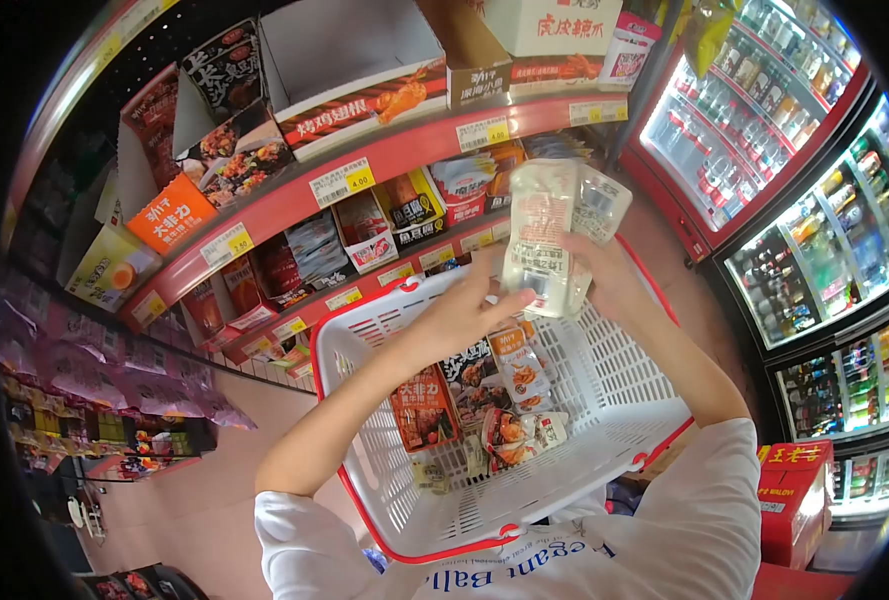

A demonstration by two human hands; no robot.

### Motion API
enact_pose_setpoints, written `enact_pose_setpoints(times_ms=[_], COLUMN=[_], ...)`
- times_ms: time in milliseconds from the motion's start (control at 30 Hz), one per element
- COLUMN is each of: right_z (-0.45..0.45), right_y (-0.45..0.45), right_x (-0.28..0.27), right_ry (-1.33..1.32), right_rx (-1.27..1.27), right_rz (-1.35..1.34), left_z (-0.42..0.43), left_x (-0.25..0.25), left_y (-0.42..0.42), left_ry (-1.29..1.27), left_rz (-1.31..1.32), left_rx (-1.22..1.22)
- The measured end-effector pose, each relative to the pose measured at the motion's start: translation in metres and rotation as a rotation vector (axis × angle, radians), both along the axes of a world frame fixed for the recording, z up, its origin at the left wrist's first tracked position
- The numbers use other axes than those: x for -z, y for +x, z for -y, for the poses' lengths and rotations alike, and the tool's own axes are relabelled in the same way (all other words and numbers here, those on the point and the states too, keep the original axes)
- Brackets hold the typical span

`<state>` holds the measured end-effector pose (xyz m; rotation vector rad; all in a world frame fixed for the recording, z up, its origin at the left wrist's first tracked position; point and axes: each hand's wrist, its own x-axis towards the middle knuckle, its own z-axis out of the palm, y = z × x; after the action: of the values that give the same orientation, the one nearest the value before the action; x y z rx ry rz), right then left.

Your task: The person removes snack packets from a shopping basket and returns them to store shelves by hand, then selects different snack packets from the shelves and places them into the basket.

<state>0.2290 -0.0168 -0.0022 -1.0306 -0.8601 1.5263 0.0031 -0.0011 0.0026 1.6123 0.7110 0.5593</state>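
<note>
Both my hands are raised above the far end of a white shopping basket (604, 400) with a red rim. Pale plastic snack packets (542, 220), seen from their printed backs, are between them. My left hand (476, 300) grips the front packet at its lower left, thumb across its face. Closed on the right side of the packets is my right hand (596, 268), with some of its fingers hidden. In the basket lie an orange snack packet (424, 408), a black snack packet (474, 385), a white-and-orange packet (520, 370) and several smaller packets (524, 438).
Ahead runs a snack shelf (394, 150) with a red edge, price tags and open display boxes. Lit drink coolers (734, 120) line the right. A red carton (794, 500) stands at lower right. Purple bags (94, 350) hang at far left, above pinkish floor (254, 480).
</note>
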Motion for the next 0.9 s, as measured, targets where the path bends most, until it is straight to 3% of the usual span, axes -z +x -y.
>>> enact_pose_setpoints(times_ms=[167, 233, 300, 367, 433, 500, 633, 733, 800, 900], right_z=[0.014, 0.013, 0.012, 0.011, 0.01, 0.006, 0.015, 0.013, 0.008, 0.011], right_y=[-0.029, -0.03, -0.037, -0.048, -0.053, -0.055, -0.071, -0.073, -0.073, -0.067], right_x=[-0.025, -0.03, -0.033, -0.04, -0.046, -0.052, -0.064, -0.059, -0.06, -0.08], right_ry=[0.267, 0.288, 0.29, 0.265, 0.235, 0.256, 0.21, 0.198, 0.222, 0.063], right_rx=[0.095, 0.061, 0.114, 0.13, 0.146, 0.086, 0.147, 0.043, -0.017, -0.116], right_rz=[0.037, 0.116, 0.186, 0.138, 0.09, 0.05, 0.009, 0.037, 0.242, 0.131], left_z=[-0.005, -0.002, -0.002, -0.009, -0.007, -0.003, -0.011, -0.007, -0.008, -0.007], left_x=[0.013, -0.003, -0.004, 0.007, -0.005, -0.018, -0.013, -0.019, -0.019, -0.017], left_y=[0.002, -0.003, -0.001, 0.002, -0.004, -0.011, -0.009, -0.015, -0.016, -0.015], left_ry=[0.278, -0.009, -0.038, 0.34, 0.276, 0.353, 0.42, 0.449, 0.461, 0.408], left_rz=[0.044, 0.114, 0.132, 0.336, 0.324, 0.131, 0.366, 0.271, 0.235, 0.279], left_rx=[-0.039, -0.089, -0.141, -0.269, -0.288, -0.379, -0.465, -0.482, -0.485, -0.39])
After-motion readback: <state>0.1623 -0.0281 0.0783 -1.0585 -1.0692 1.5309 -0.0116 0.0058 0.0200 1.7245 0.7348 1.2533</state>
